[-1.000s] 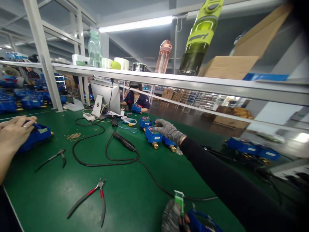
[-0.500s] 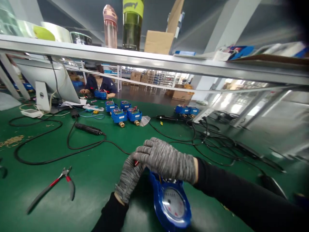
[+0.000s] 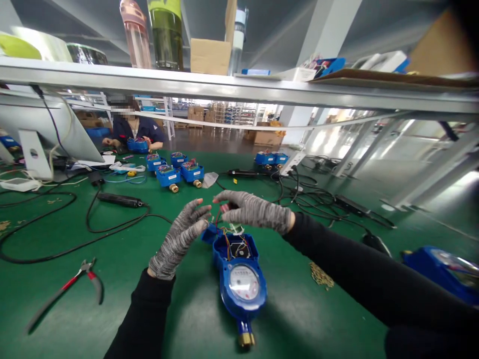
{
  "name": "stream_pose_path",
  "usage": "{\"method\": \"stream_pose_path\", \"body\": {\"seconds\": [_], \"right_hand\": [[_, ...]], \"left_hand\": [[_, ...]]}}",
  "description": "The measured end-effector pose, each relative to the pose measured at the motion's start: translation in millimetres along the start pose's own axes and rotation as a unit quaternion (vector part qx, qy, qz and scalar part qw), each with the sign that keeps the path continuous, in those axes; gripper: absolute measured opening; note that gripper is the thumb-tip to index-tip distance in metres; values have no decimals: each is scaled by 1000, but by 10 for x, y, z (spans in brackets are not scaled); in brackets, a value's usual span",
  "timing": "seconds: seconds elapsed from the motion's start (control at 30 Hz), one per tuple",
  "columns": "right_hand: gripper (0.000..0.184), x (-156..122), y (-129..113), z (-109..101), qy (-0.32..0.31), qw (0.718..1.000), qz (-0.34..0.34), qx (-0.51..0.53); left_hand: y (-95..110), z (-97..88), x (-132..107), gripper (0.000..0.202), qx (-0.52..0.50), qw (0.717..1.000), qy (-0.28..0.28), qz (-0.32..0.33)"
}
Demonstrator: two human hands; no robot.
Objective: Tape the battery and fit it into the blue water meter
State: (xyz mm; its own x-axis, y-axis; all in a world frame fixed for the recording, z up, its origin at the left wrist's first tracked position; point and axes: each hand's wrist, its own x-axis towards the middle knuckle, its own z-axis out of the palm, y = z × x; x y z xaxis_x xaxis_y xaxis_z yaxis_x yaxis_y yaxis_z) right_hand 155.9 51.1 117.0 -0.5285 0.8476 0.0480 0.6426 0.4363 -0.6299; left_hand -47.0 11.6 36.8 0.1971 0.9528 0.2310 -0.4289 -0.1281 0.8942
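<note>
Blue meter [image 3: 244,283] lies on the green surface [image 3: 194,319] right before us, its brass end [image 3: 246,340] toward six o'clock and its open compartment [image 3: 220,248], with wires inside, toward twelve. At the meter's ten o'clock we hold our left hand [image 3: 179,239] empty, fingers spread, near a blue flap [image 3: 209,233]. Between twelve and one is our right hand [image 3: 254,212], fingers bent around a small reddish piece [image 3: 224,208]; we cannot tell whether they grip it. We see pliers [image 3: 86,267] at nine, a small heap of bits [image 3: 321,275] at three, and four blue units [image 3: 168,177] at eleven, well apart.
</note>
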Motion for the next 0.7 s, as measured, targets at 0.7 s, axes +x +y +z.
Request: {"method": "stream_pose_path", "body": {"seconds": [0.7], "right_hand": [[22, -513, 466, 361, 120, 959, -1, 257]], "left_hand": [[-775, 17, -72, 42, 13, 996, 36, -83]]}}
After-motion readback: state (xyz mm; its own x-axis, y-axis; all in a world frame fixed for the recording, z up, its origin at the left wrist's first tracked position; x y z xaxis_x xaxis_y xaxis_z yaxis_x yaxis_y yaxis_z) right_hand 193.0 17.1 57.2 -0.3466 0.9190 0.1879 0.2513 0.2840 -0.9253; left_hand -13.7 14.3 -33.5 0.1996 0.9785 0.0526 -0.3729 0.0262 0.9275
